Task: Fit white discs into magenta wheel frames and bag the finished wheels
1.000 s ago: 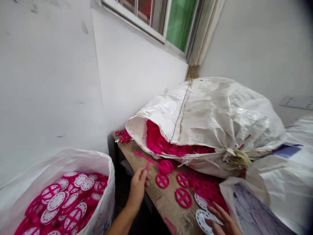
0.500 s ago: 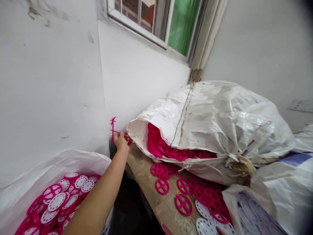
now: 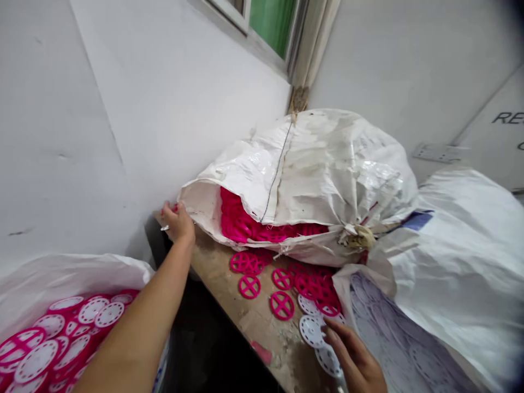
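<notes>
My left hand [image 3: 179,225] is at the far left corner of the wooden table [image 3: 221,278], beside the mouth of a large white woven sack [image 3: 327,164]. A ring is on one finger; the fingers look loosely bent and apart, and small pink-red spots show at the tips. The sack bulges with pink plastic pieces [image 3: 235,218]. At the lower right, my right hand [image 3: 356,357] stretches its fingers over white slotted discs [image 3: 311,331], fingertips touching them; its thumb is hidden. Pink cross-spoked rings [image 3: 282,305] lie on the table just beyond.
At the lower left, a white bag [image 3: 82,267] holds pink rings fitted with white discs [image 3: 36,360]. An open bag of white discs [image 3: 393,327] stands at the lower right, against another white sack [image 3: 462,256]. A dark gap runs along the table's left edge.
The pink branched plastic piece held in my left hand is no longer visible. My right hand has come further into view over the white discs. The view has shifted to the right.
</notes>
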A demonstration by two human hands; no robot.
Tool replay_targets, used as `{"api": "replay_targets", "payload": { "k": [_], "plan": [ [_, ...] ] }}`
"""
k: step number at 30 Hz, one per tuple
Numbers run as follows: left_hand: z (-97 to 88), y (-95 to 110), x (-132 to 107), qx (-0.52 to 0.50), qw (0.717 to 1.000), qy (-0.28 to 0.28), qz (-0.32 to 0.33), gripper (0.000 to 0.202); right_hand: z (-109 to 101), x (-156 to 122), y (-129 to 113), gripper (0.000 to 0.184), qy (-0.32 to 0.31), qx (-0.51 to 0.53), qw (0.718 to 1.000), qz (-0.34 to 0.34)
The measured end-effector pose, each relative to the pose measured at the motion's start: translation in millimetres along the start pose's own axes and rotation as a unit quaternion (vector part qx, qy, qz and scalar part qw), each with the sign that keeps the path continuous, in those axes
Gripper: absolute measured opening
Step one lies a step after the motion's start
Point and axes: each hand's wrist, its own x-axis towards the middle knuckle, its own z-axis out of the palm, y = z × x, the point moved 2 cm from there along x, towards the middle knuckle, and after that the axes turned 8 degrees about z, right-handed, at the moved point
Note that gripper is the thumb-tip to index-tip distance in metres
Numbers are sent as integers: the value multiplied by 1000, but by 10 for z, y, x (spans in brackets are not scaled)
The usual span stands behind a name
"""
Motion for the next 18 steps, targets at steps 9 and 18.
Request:
{"api": "replay_targets", "payload": {
  "k": [9,18],
  "plan": [
    [-166,-248,-1889,-68,983,-161,-58,78,791,597,-845,33,0,-209,917,-340],
    [-237,-140,-2264,10,957,-260,128,79,1103,1836,-1338,48,85,-506,841,-170]
  ]
}}
